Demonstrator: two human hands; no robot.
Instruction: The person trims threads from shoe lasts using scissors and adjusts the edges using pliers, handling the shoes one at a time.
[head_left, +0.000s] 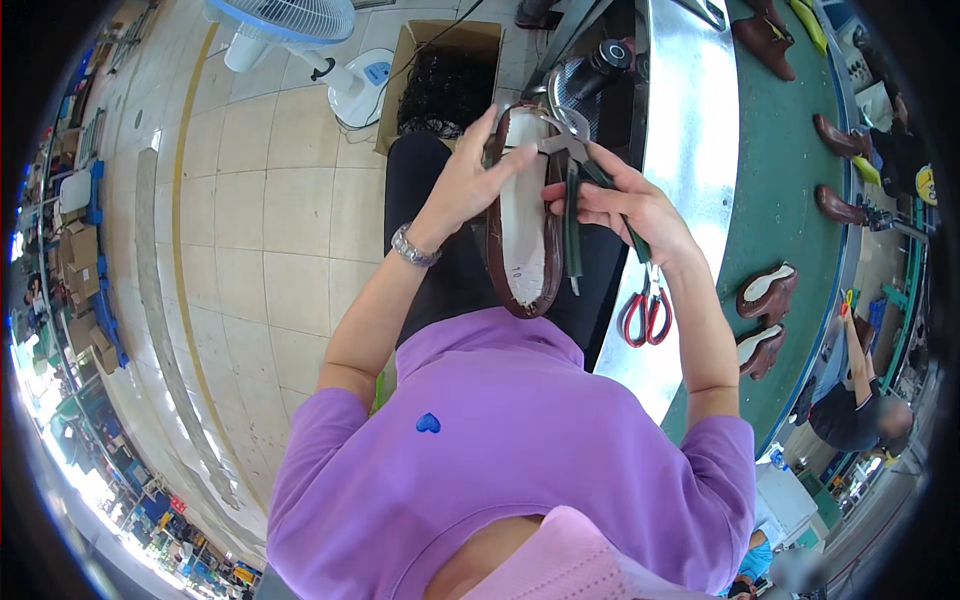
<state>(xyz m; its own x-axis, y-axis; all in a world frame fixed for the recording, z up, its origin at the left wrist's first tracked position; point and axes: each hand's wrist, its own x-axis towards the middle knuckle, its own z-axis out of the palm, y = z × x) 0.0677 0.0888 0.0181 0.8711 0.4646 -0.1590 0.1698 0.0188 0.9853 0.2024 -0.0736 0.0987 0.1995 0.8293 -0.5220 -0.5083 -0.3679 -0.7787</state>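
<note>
A brown leather shoe (525, 225) lies sole side up over my lap, its white bottom facing me and the leather edge wrapped round it. My left hand (468, 185) grips the shoe at its far end, thumb across the white bottom and fingers along the left side. In my right hand (630, 205) is a pair of pliers (572, 225) with dark green handles, my fingers curled about the handles. The metal jaws are at the far right edge of the shoe; whether they pinch the leather I cannot tell.
Red-handled scissors (648, 318) lie on the shiny metal bench edge (690, 130) to my right. Beyond it, a green conveyor belt (765, 200) carries several brown shoes. A cardboard box (450, 35) of black scraps and a fan (290, 18) stand ahead. Other people work at far right.
</note>
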